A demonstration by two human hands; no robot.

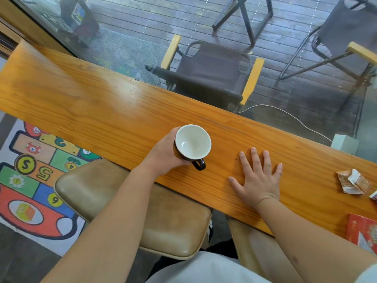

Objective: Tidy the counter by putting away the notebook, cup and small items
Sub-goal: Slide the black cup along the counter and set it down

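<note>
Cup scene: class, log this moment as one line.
left hand: gripping cup | right hand: flat on counter | cup: empty

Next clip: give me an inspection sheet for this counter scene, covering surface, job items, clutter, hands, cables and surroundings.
Surface: long wooden counter, glossy, mostly bare.
Job's things: cup, white inside and dark outside, upright, looks empty, handle toward the person. Red booklet at the right edge, partly out of frame; cannot tell if it is the notebook.
Clutter: crumpled wrapper on the right end of the counter.
Hands: left hand wrapped around the cup's side; right hand flat on the counter, fingers spread, holding nothing.
Cables: white cable beyond the counter's far edge.
Surroundings: padded stool below the counter, hopscotch rug, folding chair outside on decking.
</note>
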